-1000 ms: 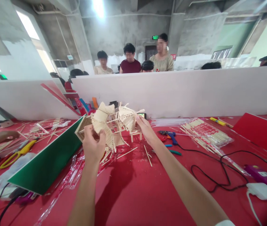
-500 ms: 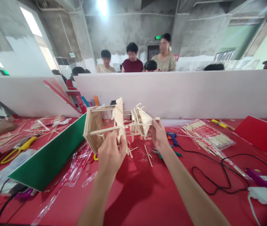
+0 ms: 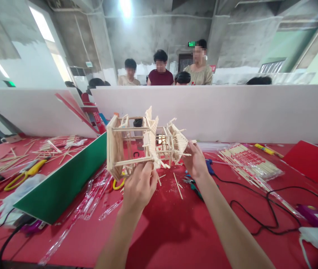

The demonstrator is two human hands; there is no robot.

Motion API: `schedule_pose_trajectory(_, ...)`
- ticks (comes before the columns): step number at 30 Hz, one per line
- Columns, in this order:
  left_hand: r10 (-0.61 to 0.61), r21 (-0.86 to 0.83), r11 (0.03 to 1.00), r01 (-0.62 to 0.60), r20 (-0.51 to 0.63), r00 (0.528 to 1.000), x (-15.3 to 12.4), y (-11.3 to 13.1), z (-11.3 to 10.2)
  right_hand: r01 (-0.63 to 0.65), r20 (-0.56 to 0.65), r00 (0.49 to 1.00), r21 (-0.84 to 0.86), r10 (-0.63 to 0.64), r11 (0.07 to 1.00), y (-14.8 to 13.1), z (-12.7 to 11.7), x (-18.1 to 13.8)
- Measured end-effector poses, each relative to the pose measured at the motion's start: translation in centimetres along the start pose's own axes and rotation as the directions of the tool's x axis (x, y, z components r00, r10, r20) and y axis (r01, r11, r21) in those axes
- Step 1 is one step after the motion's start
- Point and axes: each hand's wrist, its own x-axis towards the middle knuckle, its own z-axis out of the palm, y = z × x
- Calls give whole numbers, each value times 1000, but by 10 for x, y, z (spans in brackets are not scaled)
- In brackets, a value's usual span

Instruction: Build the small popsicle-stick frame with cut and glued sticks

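A model tower made of thin wooden sticks lies sideways in the air above the red table. Its hexagonal-looking base points left and its pointed top roof points right. My left hand is closed around the lower edge of the frame, beside the wider middle roof. At the roof's tip, the fingers of my right hand pinch the end; some fingertips are hidden. Loose sticks and crumbs lie beneath. Behind my right wrist are pliers with teal handles and a blue glue gun.
A green board stands on edge at the left, with yellow-handled scissors beyond it. Packed sticks, a black cable and a red board are at right. A white partition crosses behind; people are beyond it.
The tower has turned about its long axis, showing more of its open frame, and sits slightly farther right. Both hands still hold it. Another person's hand at far left has left view.
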Motion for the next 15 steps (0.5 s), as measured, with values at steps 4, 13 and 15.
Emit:
schedule_pose_trajectory(4,50,4,999,-50,-2,999,-1,0,0,-8,-4,1000,6,8,1000,6,-4,2)
schedule_pose_trajectory(13,106,-4,994,-106,20,994,2,2,0,-9,33,999,33,8,999,14,-10,6)
schedule_pose_trajectory(15,122,1,993,-122,28,992,2,3,-1,0,59,998,38,-3,999,15,-10,6)
